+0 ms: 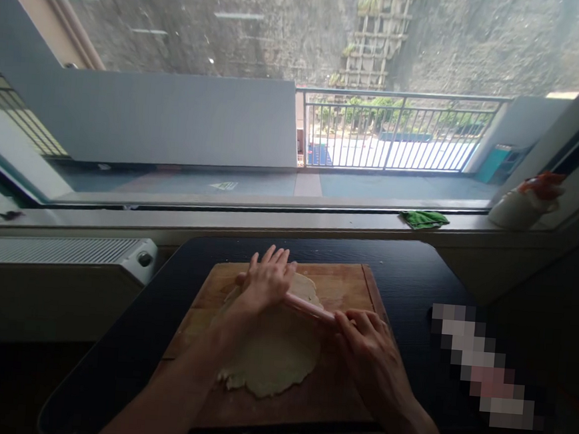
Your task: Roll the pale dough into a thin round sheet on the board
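A rolling pin (311, 309) lies slantwise across a flat, ragged-edged sheet of dough (273, 356). My left hand (268, 279) rests palm down on the pin towards its far left end, fingers stretched forward and apart. At the near right end, my right hand (366, 333) has its fingers curled around the pin. Under the dough is a wooden cutting board (342, 281). My left forearm hides part of the dough's left side.
The board sits on a dark table (405, 273) below a wide window. A green cloth (423, 219) and a whitish container (521, 205) with an orange top stand on the sill. A radiator (61, 252) is at the left. Something pixelated (483, 366) lies on the right.
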The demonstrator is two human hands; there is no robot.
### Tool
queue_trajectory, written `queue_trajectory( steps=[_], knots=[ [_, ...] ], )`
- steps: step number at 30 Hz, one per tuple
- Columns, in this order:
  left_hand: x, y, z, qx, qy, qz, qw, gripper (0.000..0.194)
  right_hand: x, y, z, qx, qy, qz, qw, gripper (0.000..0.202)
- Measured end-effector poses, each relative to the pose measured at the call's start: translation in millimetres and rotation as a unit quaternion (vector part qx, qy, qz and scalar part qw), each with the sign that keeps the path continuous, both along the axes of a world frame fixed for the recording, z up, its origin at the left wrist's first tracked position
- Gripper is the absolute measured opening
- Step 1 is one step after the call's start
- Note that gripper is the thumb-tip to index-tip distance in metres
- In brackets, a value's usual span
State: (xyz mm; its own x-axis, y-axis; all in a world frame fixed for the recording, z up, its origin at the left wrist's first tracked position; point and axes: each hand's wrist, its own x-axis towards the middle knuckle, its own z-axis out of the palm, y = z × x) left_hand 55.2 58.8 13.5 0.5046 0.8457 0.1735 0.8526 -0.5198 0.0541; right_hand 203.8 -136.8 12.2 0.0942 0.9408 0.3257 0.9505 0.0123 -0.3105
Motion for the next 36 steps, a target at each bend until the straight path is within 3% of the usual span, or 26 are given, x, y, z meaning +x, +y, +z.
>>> queue_trajectory(
  steps=[4,7,9,13,16,19,22,25,28,32,34,36],
  knots=[
    [-59,-56,-9.0,0.062,0.013,-0.024,0.998,0.054,-9,-16,-0.8,-0.008,0.022,0.050,0.998,0.035],
    [-70,-68,-11.0,0.069,0.016,-0.024,0.997,0.057,-10,-17,0.0,-0.021,0.035,0.072,0.997,0.034],
    [-54,-53,-9.5,0.059,0.015,-0.021,0.998,0.057,-8,-10,1.0,-0.034,0.037,0.060,0.997,0.031],
    [11,3,-1.0,-0.016,0.015,-0.021,1.000,0.060,1,11,2.2,-0.033,0.030,-0.001,0.999,0.026],
    [50,25,3.9,-0.079,0.028,0.000,0.996,0.064,12,13,2.5,-0.036,0.028,-0.015,0.999,0.017],
    [50,10,1.2,-0.066,0.021,-0.047,0.996,0.058,24,-6,0.8,-0.044,0.031,-0.005,0.999,0.015],
    [21,-23,-4.5,-0.001,0.008,-0.105,0.994,0.051,37,-34,-4.1,-0.042,0.012,0.008,0.999,0.024],
    [1,-41,-5.1,0.033,-0.002,-0.111,0.993,0.049,48,-49,-9.2,-0.027,-0.014,0.014,0.999,0.031],
    [17,-27,-2.1,0.044,-0.041,-0.078,0.995,0.050,53,-40,-11.4,-0.037,-0.022,0.003,0.999,0.031],
    [71,16,2.1,0.011,-0.071,-0.036,0.997,0.052,51,-19,-11.0,-0.028,-0.016,-0.043,0.999,0.029],
    [90,28,4.9,0.023,-0.071,-0.041,0.996,0.049,48,-16,-11.1,-0.017,-0.014,-0.056,0.998,0.028],
    [91,27,6.6,0.051,-0.073,-0.060,0.994,0.047,45,-19,-12.2,-0.013,-0.014,-0.059,0.998,0.029]
  ],
)
